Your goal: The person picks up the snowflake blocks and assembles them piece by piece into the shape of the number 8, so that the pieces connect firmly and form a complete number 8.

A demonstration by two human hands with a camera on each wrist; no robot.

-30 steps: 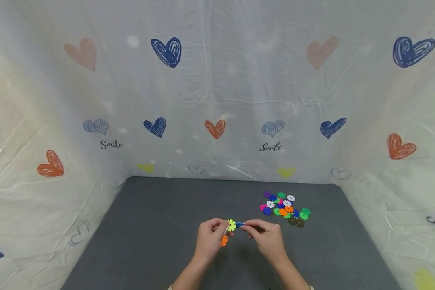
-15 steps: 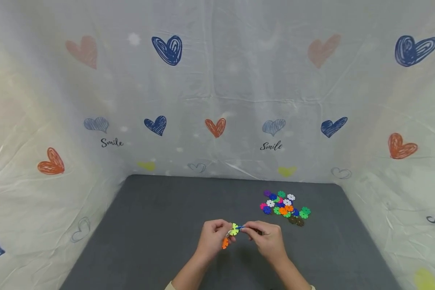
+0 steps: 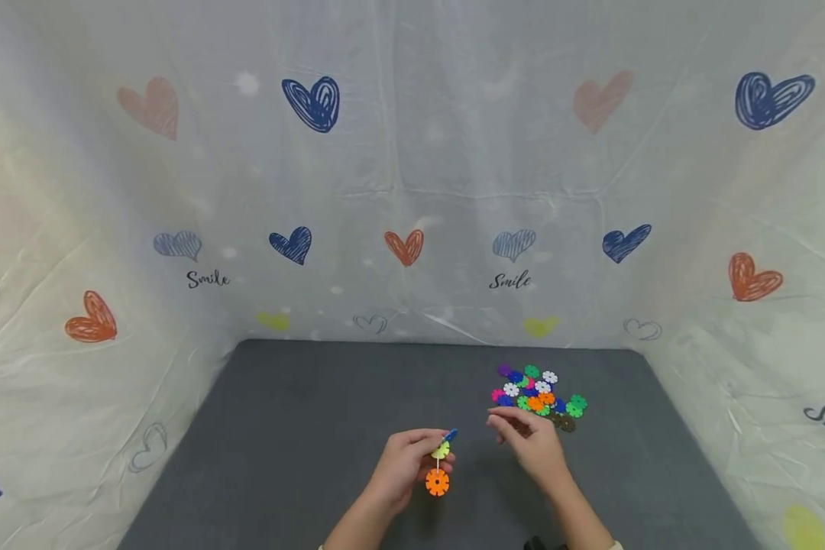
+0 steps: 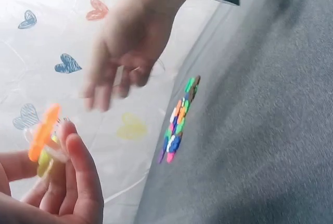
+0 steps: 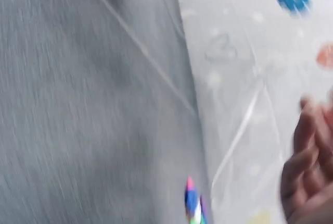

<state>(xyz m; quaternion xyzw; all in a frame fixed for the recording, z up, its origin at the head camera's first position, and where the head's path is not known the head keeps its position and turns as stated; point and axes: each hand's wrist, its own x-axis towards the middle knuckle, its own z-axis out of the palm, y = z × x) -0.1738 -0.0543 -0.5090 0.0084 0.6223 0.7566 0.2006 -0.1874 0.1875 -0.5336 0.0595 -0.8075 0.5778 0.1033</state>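
My left hand point(image 3: 406, 462) pinches a small joined piece of flower-shaped plastic discs: an orange disc point(image 3: 437, 482) hangs lowest, a yellow-green disc point(image 3: 441, 450) sits above it and a blue disc point(image 3: 450, 435) at the top. In the left wrist view the orange disc point(image 4: 44, 132) stands between my left fingertips point(image 4: 73, 146). My right hand point(image 3: 529, 439) is apart from the piece, fingers loosely spread and empty, between it and a pile of coloured discs point(image 3: 538, 393). The right wrist view is blurred; only my right fingers point(image 5: 307, 182) and a few discs point(image 5: 193, 203) show.
A dark grey mat point(image 3: 302, 428) covers the table. White plastic sheeting printed with hearts point(image 3: 406, 246) walls in the back and both sides. The disc pile point(image 4: 177, 122) lies near the mat's far right corner.
My right hand let go of the joined piece and moved right toward the pile. The left hand turned the piece so the orange disc now hangs lower.
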